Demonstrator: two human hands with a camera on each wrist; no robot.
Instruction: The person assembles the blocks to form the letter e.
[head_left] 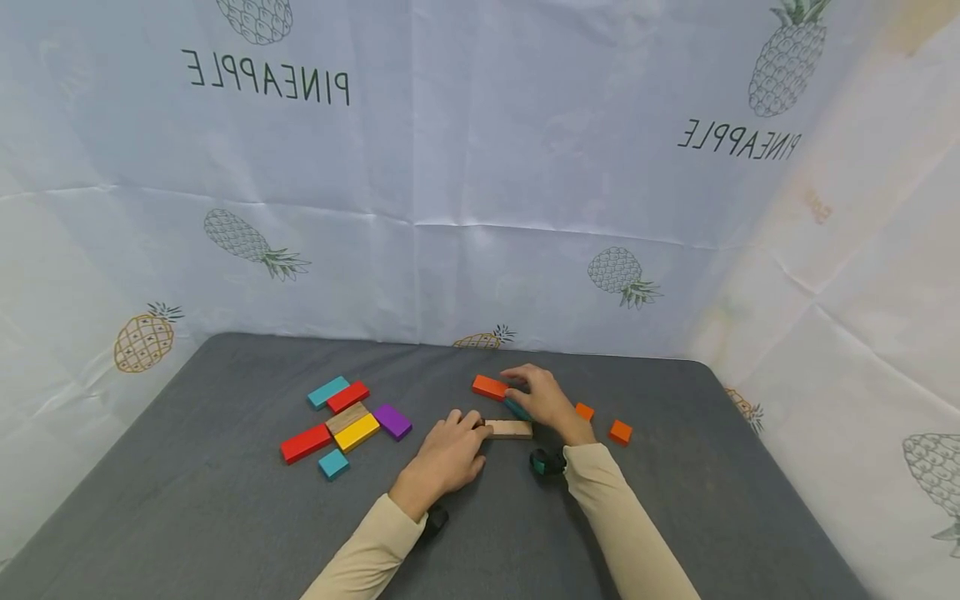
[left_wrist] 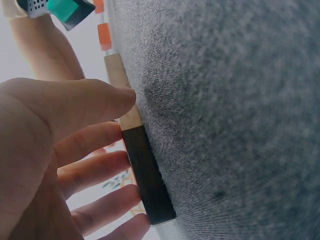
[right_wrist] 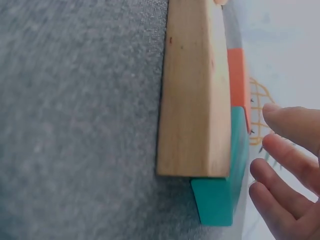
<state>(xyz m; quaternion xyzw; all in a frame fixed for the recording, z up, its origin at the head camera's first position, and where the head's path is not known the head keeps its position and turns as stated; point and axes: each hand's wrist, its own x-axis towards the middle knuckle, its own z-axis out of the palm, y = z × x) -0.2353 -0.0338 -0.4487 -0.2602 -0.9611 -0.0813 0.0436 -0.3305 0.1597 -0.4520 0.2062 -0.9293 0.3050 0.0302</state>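
On the grey tabletop my left hand (head_left: 446, 454) lies over a black block (left_wrist: 149, 175), its fingertips touching the far side. A plain wooden block (head_left: 512, 430) sits end to end with the black one. In the left wrist view the thumb overlaps the wooden block; in the head view it appears apart from it. My right hand (head_left: 546, 402) is held with fingers spread above a teal block (right_wrist: 215, 200) that lies behind the wooden one. An orange-red block (head_left: 490, 387) lies near its thumb and index finger. The right wrist view shows these fingers apart from the blocks.
At left lies a group of blocks: two teal (head_left: 327, 392), two red (head_left: 306, 444), a brown wooden one (head_left: 347, 417), a yellow one (head_left: 357, 432) and a purple one (head_left: 393, 422). Two small orange blocks (head_left: 620, 432) lie at right. A pineapple-print curtain (head_left: 450, 167) hangs behind.
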